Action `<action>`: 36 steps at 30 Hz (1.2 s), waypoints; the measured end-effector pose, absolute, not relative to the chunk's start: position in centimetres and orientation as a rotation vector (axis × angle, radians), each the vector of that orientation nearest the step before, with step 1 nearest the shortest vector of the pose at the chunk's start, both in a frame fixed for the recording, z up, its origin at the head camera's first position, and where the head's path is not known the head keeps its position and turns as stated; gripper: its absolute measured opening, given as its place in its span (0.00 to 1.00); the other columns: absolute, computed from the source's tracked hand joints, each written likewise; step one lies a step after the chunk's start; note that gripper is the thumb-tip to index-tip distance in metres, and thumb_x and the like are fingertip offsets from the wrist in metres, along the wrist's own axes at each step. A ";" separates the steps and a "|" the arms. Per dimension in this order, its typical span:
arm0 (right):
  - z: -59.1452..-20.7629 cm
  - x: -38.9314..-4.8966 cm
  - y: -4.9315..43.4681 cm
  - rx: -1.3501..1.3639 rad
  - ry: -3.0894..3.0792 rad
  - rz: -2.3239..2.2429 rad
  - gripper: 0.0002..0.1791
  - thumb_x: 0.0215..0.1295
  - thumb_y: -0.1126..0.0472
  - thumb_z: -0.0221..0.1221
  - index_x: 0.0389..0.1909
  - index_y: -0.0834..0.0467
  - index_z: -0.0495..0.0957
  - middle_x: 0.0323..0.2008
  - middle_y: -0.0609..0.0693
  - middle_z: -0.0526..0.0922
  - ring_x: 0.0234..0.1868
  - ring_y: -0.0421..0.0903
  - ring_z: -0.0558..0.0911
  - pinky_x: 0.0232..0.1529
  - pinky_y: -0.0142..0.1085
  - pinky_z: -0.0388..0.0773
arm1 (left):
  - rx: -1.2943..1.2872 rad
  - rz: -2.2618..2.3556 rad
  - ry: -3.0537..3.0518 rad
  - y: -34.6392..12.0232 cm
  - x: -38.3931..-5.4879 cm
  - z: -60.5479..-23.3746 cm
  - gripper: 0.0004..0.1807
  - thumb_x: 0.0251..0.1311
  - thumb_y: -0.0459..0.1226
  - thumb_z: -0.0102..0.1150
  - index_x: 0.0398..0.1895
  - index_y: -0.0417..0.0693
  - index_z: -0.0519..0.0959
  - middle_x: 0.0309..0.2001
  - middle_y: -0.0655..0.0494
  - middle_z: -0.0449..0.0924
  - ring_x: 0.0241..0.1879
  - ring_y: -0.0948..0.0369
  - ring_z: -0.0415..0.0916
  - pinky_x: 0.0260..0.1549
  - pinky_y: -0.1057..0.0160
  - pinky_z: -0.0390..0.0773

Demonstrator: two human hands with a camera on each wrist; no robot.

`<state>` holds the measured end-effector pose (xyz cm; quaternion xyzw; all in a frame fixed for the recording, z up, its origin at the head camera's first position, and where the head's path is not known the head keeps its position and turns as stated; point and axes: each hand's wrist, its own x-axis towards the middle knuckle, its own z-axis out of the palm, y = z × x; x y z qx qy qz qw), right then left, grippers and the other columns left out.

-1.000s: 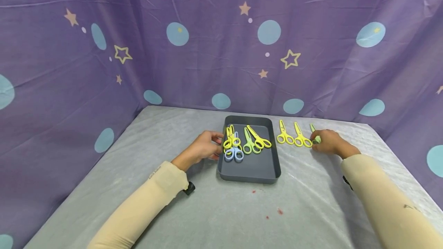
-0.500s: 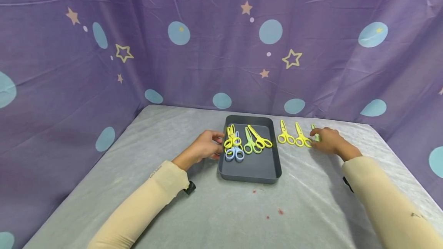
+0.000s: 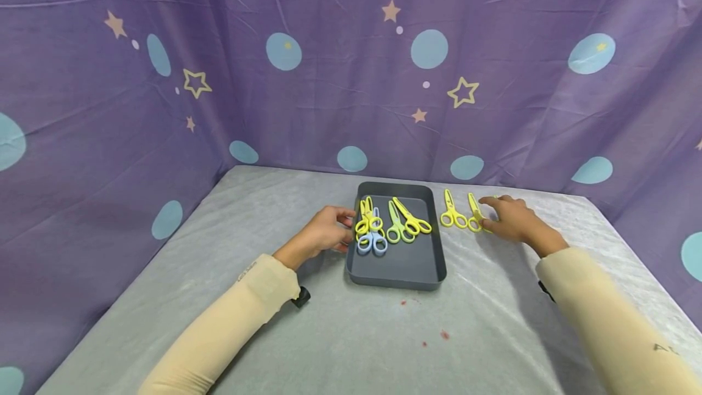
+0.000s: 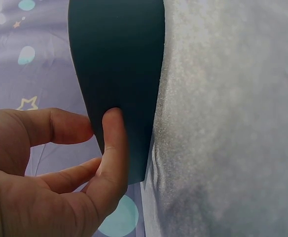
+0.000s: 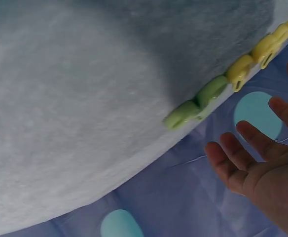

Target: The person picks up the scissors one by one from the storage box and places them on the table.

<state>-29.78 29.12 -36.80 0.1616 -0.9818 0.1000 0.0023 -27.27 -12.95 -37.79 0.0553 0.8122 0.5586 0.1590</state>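
My left hand [image 3: 327,229] is at the left side of a dark grey tray [image 3: 395,270]. In the left wrist view, one fingertip touches the tray's outer wall [image 4: 122,59] and others reach its rim. Raised over the table at the right, my right hand [image 3: 512,219] has its fingers spread and holds nothing. Below it lie green scissors [image 5: 210,94], mostly hidden by the hand in the head view. Yellow scissors [image 3: 474,212] are partly covered by its fingertips, and another yellow pair [image 3: 452,215] lies nearer the tray.
Inside the tray are light blue scissors [image 3: 373,242], green scissors [image 3: 396,227], yellow scissors [image 3: 414,221] and overlapping yellow scissors [image 3: 367,215] at the left wall. A purple curtain [image 3: 329,78] stands behind the grey cloth-covered table [image 3: 329,346].
My right hand has come off the green scissors at the right, lifting and shifting left over the neighbouring yellow pair with fingers spread. The left hand and tray have stayed put.
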 end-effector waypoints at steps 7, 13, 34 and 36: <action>-36.2 -29.4 26.9 0.578 -3.031 0.318 0.35 0.73 0.47 0.58 0.73 0.63 0.67 0.64 0.77 0.70 0.58 0.82 0.71 0.50 0.76 0.71 | 0.152 1.594 2.324 -13.0 -27.2 -37.7 0.37 0.55 0.19 0.55 0.73 0.37 0.69 0.55 0.40 0.72 0.32 0.53 0.82 0.32 0.55 0.88; -35.5 -29.1 24.7 0.598 -3.033 0.307 0.38 0.75 0.43 0.55 0.78 0.58 0.60 0.69 0.78 0.63 0.66 0.81 0.65 0.58 0.79 0.63 | 0.147 1.593 2.322 -13.0 -27.2 -37.7 0.37 0.55 0.19 0.55 0.73 0.38 0.69 0.55 0.40 0.72 0.32 0.52 0.82 0.32 0.55 0.88; -35.1 -28.2 18.0 0.697 -3.069 0.299 0.43 0.76 0.33 0.48 0.84 0.46 0.47 0.78 0.71 0.51 0.75 0.79 0.48 0.69 0.77 0.45 | 0.140 1.588 2.310 -13.0 -27.2 -37.5 0.37 0.57 0.20 0.55 0.74 0.38 0.68 0.56 0.41 0.71 0.37 0.52 0.81 0.33 0.54 0.88; -35.3 -28.1 17.3 0.715 -3.071 0.306 0.43 0.76 0.33 0.48 0.84 0.45 0.47 0.78 0.70 0.50 0.76 0.78 0.47 0.70 0.76 0.45 | 0.139 1.589 2.308 -13.0 -27.2 -37.6 0.37 0.57 0.20 0.55 0.74 0.38 0.68 0.56 0.41 0.71 0.36 0.52 0.81 0.33 0.54 0.88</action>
